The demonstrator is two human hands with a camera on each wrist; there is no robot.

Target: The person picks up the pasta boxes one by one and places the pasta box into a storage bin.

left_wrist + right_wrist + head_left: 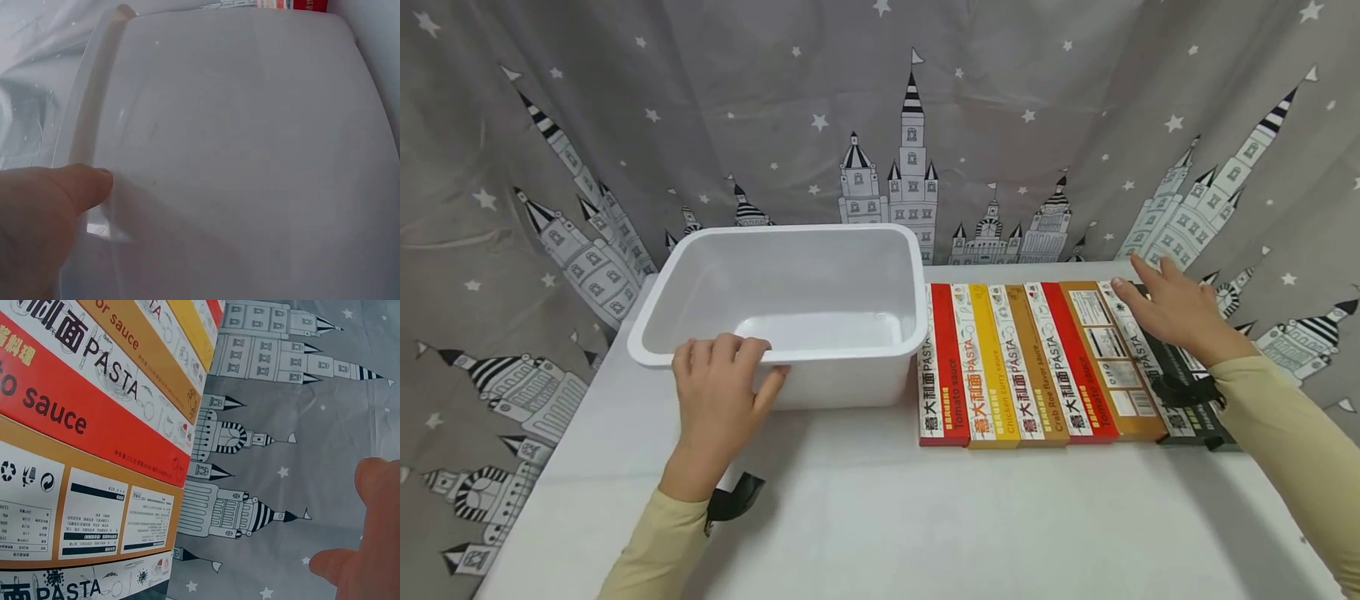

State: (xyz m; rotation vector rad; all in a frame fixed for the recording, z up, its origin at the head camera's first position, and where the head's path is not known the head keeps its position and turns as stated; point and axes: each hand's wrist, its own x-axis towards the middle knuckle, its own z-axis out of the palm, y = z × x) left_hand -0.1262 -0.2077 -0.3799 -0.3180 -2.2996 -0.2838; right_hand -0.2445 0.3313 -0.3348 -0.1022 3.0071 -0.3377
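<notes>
My left hand grips the near rim of a white plastic tub, fingers over the edge. In the left wrist view the thumb lies against the tub's outer wall. To the tub's right several pasta boxes stand side by side: red tomato sauce, yellow chicken curry, brown crab roe, another red one, a brown one with label panels and black ones. Over the black boxes hovers my right hand, fingers spread, holding nothing.
A white table carries the tub and the boxes. Behind it hangs a grey curtain printed with castles and stars. A black strap circles the left wrist, another the right.
</notes>
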